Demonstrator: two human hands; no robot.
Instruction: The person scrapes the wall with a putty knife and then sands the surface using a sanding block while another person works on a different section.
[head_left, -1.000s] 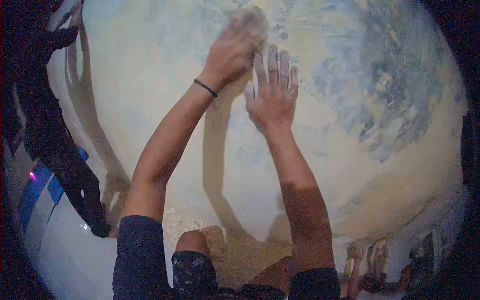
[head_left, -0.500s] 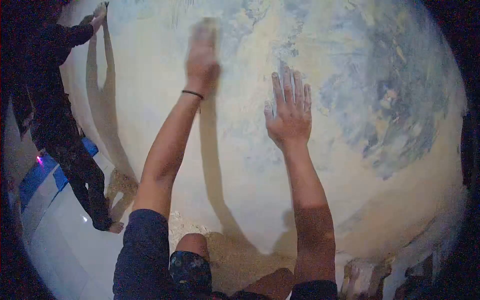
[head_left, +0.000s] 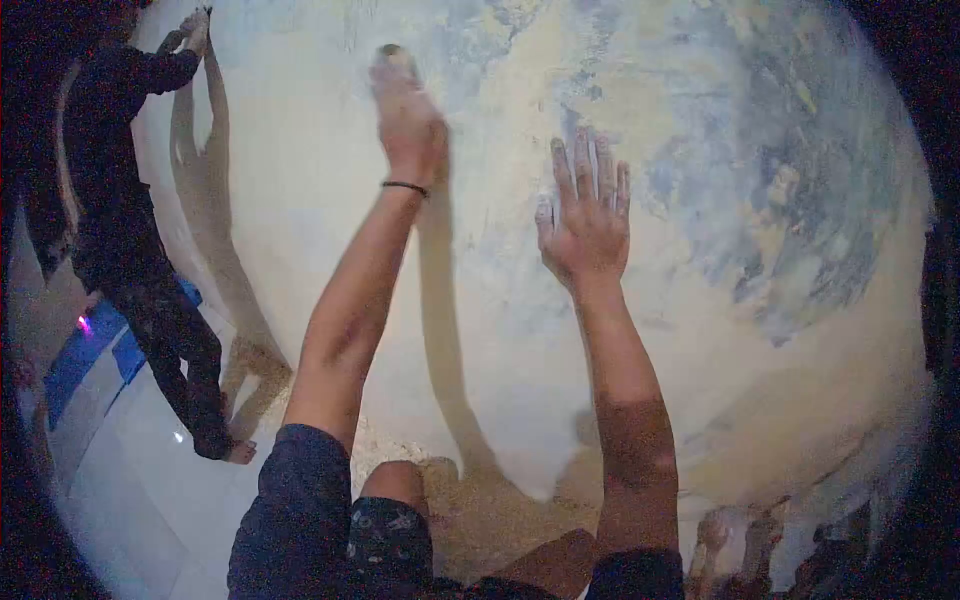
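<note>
My left hand (head_left: 408,130), with a dark band on its wrist, is closed and raised against a large painted wall (head_left: 500,330). The fingers are blurred; a small dark edge shows at their tips, and I cannot make out what it belongs to. To its right, my right hand (head_left: 588,215) lies flat on the wall with the fingers stretched and slightly apart. Pale powder coats those fingers. The wall surface is cream and yellowish with rough blue-grey patches, largest to the right of my right hand.
At the left a person in dark clothes (head_left: 120,180) stands barefoot with both hands raised to the wall. Blue strips (head_left: 85,365) border the pale floor (head_left: 150,480). Crumbly debris (head_left: 385,445) lies along the wall's foot by my knee. Several blurred upright shapes (head_left: 740,550) stand at lower right.
My left hand has shifted slightly right and its wrist has turned, with the fingertips now tilting left. My right hand stays flat on the wall. The view has shifted a little.
</note>
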